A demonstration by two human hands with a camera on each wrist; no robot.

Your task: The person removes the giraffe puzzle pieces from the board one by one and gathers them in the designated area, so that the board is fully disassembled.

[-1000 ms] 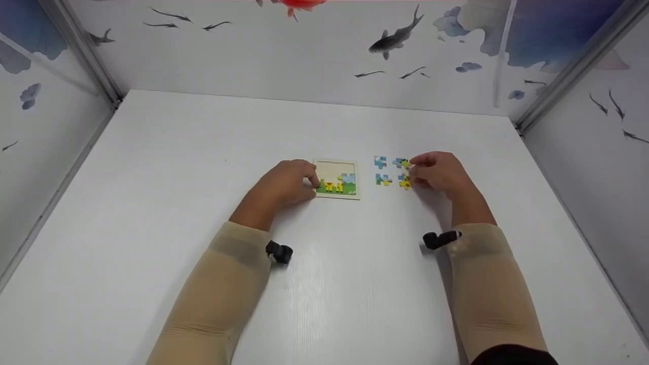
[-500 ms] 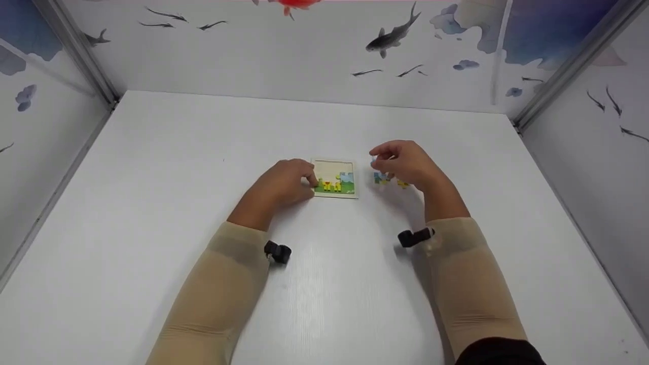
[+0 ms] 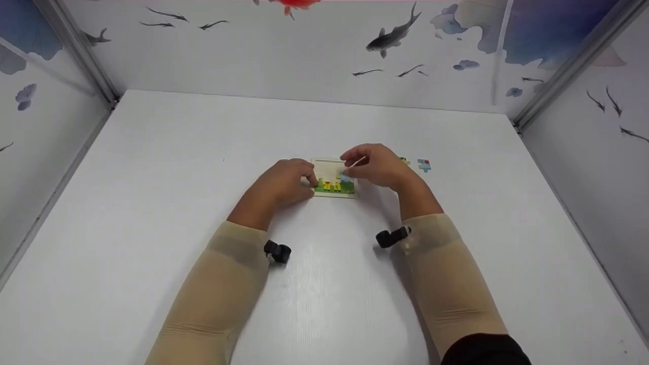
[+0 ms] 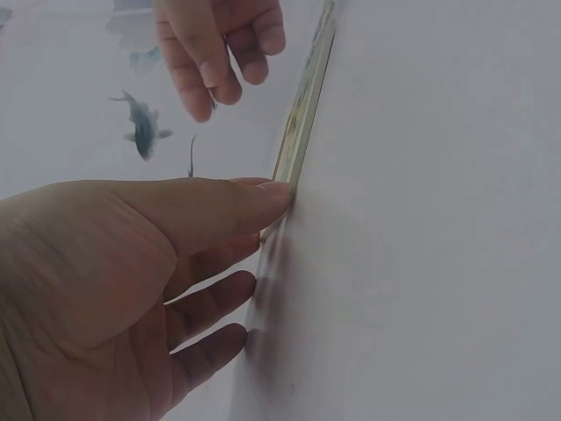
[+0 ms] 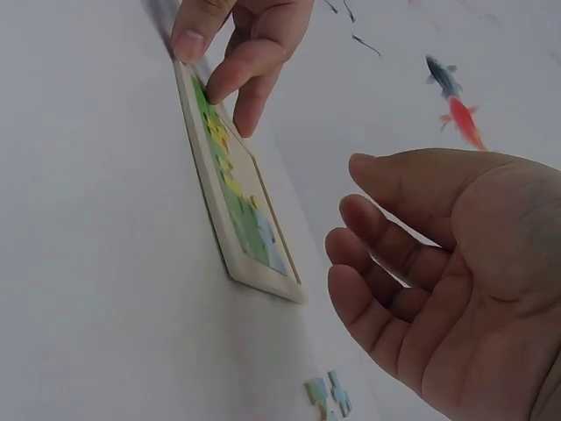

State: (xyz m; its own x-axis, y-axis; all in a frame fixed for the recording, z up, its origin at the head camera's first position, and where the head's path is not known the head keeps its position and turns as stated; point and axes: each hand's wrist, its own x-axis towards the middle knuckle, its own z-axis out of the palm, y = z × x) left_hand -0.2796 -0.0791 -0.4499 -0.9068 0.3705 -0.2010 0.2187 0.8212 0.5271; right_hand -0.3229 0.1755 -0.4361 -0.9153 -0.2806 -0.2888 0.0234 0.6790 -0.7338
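Left hand pinches puzzle tray; right hand loose, looks empty. Bottom filled, top unfilled; loose pieces right of both grips.

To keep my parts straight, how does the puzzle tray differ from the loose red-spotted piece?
The puzzle tray is larger than the red-spotted piece. The tray is four-sided and pale-bordered; the piece has knobbed edges. The left hand grips the tray, while no hand touches the piece. Both show light blue.
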